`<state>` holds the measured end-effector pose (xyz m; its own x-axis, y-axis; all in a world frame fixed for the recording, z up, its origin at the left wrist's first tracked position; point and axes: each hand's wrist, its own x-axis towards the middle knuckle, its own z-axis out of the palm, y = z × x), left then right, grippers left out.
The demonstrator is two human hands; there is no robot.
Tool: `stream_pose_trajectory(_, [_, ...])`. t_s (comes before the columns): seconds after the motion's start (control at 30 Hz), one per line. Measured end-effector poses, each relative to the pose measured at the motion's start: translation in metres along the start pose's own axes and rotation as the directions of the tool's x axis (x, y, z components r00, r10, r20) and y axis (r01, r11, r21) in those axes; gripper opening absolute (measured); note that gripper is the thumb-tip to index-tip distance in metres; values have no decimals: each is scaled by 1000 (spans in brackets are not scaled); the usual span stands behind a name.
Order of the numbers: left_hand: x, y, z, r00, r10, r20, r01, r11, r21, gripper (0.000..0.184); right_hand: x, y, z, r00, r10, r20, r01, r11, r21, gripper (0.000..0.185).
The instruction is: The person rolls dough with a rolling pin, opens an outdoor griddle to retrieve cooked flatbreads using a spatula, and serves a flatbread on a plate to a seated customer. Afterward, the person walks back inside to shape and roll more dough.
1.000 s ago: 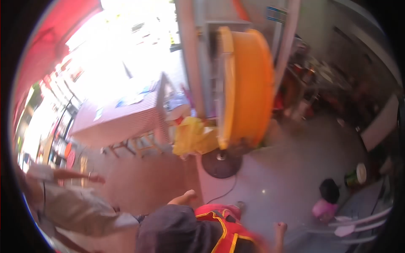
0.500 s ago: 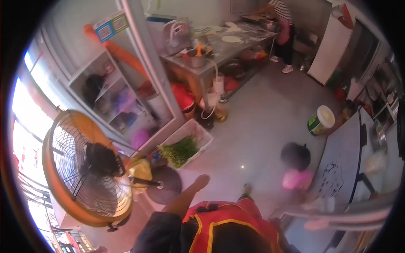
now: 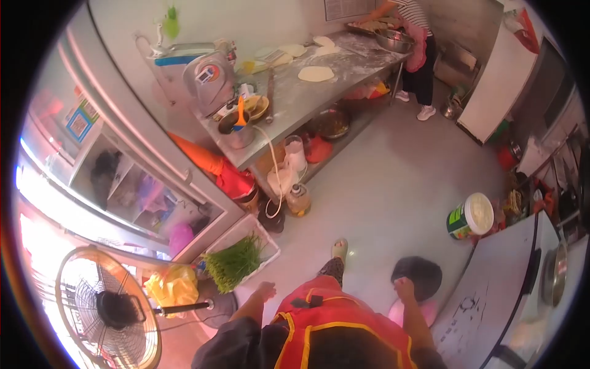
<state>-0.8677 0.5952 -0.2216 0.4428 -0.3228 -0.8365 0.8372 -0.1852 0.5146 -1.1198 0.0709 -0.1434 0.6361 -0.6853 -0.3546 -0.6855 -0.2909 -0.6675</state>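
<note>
Though near left fingers, greens apart.

White glare at lower left, fisheye-curved edges, dark corners.

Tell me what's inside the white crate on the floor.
The white crate holds leafy greens, with a bare part of the crate's inside showing beside them. Anything lying underneath the greens is covered and can't be seen.

Bottom middle, the apron is red with yellow edges. Lower left, the leafy vegetables are green, the plastic bag yellow. Top right, the shirt has dark and white stripes.
</note>
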Motion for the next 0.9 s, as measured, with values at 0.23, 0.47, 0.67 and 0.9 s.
stream_pose_trajectory(0.23, [163,242,171,795,503,340,-556,828,75,19,158,109,-61,890,-13,456,360,634,-684,19])
stream_pose_trajectory(0.47, [266,502,324,392,839,377,-910,294,293,35,324,1,-109,817,60,574,517,365,-774,16])
stream_pose_trajectory(0.67, [339,638,329,319,918,234,-947,304,99,35,605,-166,-111,961,-51,272,254,554,-793,26])
stream_pose_trajectory(0.9, [412,724,281,367,926,-86,-873,375,310,13,838,-497,-68,821,-551,150,570,782,-251,39])
